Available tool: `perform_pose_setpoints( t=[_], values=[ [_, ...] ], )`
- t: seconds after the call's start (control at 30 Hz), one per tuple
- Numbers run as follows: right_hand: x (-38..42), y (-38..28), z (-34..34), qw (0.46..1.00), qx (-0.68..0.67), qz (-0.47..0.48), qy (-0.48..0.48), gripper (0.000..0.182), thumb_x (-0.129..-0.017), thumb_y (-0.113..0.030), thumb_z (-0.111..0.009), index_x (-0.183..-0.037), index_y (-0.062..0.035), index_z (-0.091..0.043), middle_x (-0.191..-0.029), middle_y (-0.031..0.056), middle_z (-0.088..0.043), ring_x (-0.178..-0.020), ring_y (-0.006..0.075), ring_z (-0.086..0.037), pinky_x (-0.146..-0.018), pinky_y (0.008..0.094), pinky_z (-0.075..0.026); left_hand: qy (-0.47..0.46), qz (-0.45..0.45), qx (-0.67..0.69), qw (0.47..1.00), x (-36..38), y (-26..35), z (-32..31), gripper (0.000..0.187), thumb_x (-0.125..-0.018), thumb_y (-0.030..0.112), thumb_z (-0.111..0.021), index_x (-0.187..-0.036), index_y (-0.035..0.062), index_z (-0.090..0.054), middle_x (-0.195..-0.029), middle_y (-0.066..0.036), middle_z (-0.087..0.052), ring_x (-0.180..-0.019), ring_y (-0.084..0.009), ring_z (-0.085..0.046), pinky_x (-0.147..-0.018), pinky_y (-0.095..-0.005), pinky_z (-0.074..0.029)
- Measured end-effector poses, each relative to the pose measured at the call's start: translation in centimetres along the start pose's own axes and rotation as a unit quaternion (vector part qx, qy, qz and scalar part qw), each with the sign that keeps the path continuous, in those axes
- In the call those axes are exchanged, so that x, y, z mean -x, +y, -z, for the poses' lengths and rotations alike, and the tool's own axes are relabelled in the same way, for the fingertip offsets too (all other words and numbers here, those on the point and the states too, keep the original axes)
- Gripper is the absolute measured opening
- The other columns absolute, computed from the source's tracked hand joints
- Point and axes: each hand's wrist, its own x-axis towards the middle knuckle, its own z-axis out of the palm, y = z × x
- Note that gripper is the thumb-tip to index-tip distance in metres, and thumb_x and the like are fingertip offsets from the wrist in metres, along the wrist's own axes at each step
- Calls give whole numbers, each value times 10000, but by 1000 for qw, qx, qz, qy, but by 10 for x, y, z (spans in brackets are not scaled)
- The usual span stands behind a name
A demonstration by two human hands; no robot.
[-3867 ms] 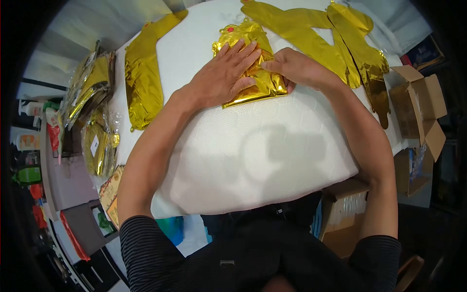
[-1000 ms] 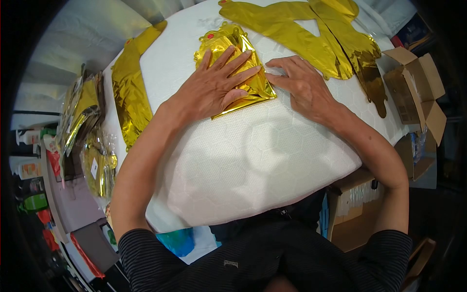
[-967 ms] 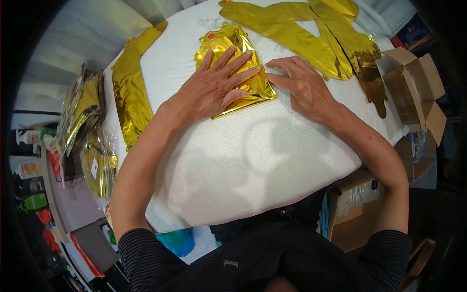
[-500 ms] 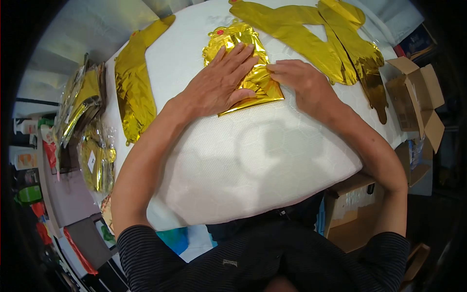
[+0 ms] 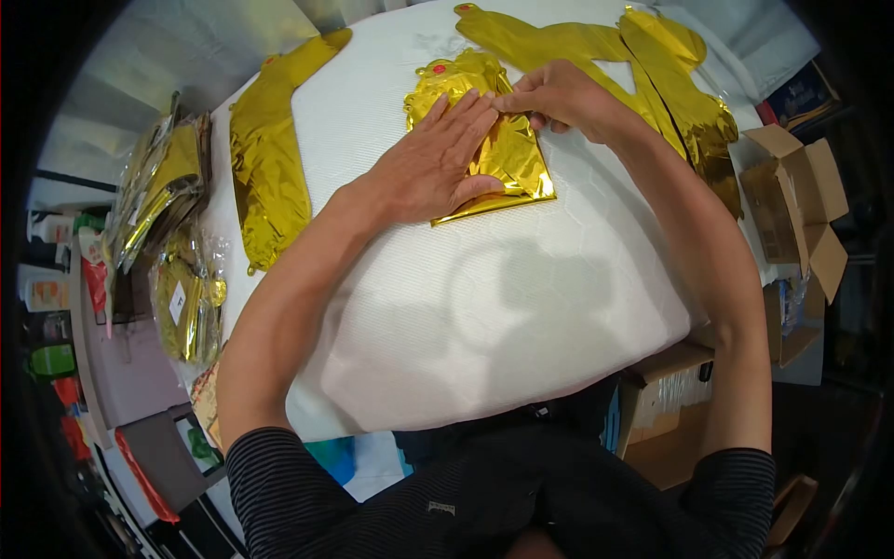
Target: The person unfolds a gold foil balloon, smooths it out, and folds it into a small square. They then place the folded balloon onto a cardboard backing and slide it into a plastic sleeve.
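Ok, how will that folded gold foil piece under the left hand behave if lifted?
The folded gold foil piece is probably floppy and light, since its skin looks thin and creased. Its glossy surface may slip. It might unfold without the left hand flat on top.

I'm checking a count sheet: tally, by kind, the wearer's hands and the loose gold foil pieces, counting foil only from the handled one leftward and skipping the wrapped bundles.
Hands: 2 (left hand, right hand)
Loose gold foil pieces: 2 (handled piece, left-side piece)
Total: 4
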Motion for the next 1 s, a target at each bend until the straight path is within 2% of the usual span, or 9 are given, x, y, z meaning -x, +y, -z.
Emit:
perform_pose_setpoints(
  t=[0.47, 0.53, 0.57, 0.63, 0.67, 0.7, 0.77, 0.87, 1.0],
  values=[
    [-4, -3, -2, 998, -50, -28, 8, 242, -900, -282, -819, -800, -97, -700, -584, -48, -565, -488, 24, -449, -440, 225, -280, 29, 11, 47, 998, 2, 0, 5, 1010, -983, 630, -539, -1620, -13, -92, -1680, -232, -198, -1578, -385, -138, -1300, -469, -110],
    [-5, -2, -4, 998, -48, -41, 31, 244, -894, -280, -829, -797, -98, -698, -611, -55, -581, -505, 15, -463, -455, 217, -293, 85, 28, 176, 980, 2, 0, 11, 910, -979, 440, -675, -1605, -5, -188, -1643, -226, -301, -1553, -379, -243, -1274, -457, -227],
    [-4, -1, -4, 998, -46, -38, 27, 244, -894, -280, -829, -797, -98, -698, -611, -55, -581, -505, 15, -463, -455, 217, -293, 88, 32, 173, 980, 3, -2, 16, 910, -979, 440, -675, -1605, -5, -188, -1643, -226, -301, -1553, -379, -243, -1274, -457, -227],
    [-1, 6, -4, 996, -75, -26, 40, 241, -889, -275, -835, -802, -96, -700, -645, -69, -589, -527, 8, -474, -477, 205, -311, 199, 139, 365, 899, 7, -13, 26, 798, -929, 229, -769, -1552, -7, -328, -1571, -213, -426, -1462, -353, -421, -1202, -431, -368],
    [2, 7, -4, 996, -77, -26, 37, 241, -889, -275, -835, -802, -96, -700, -645, -69, -589, -527, 8, -474, -477, 205, -311, 295, 172, 252, 905, 11, -28, 21, 727, -893, 128, -791, -1504, 0, -418, -1496, -197, -514, -1358, -304, -536, -1129, -406, -448],
    [5, 7, -2, 996, -84, -24, 33, 233, -889, -271, -836, -809, -98, -703, -657, -75, -591, -535, 7, -480, -483, 202, -316, 340, 181, 232, 893, 17, -46, 17, 720, -891, 241, -814, -1459, -33, -468, -1452, -208, -554, -1291, -290, -588, -1064, -391, -503],
    [12, 0, -1, 995, -92, -20, 29, 225, -888, -268, -837, -817, -100, -705, -670, -81, -593, -543, 7, -486, -489, 198, -321, 250, 315, 270, 875, 25, -53, 38, 700, -870, 354, -834, -1373, -50, -564, -1332, -183, -648, -1195, -259, -650, -944, -358, -567],
    [22, -10, -7, 994, -105, -17, 34, 214, -889, -267, -837, -836, -101, -714, -669, -83, -596, -539, 6, -488, -494, 188, -334, 144, 376, 423, 812, 27, -36, 66, 587, -940, 341, -776, -1343, -51, -606, -1198, -135, -699, -1078, -189, -675, -897, -335, -573],
    [31, -14, -11, 994, -109, -4, 32, 213, -889, -280, -838, -862, -102, -725, -679, -90, -600, -538, 0, -494, -491, 177, -349, 48, 410, 459, 787, 27, -18, 82, 472, -925, 286, -798, -1228, -51, -665, -1110, -114, -715, -961, -139, -679, -797, -281, -577]
  ],
)
